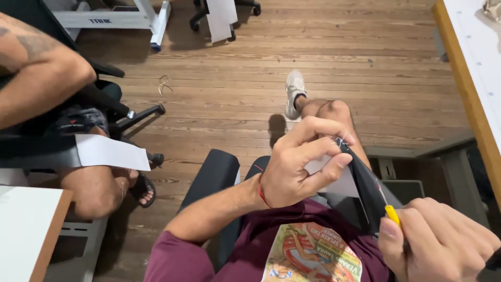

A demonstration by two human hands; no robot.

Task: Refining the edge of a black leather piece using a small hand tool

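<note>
Black fabric lies over the lap, its top edge pinched shut in the left hand. Right hand is closed around a yellow-handled seam ripper. Best keep the fabric taut and the blade shallow.

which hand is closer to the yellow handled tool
Right. The right hand grips the yellow-handled tool at its handle. The left hand is up and left of it, pinching the dark fabric.
</note>
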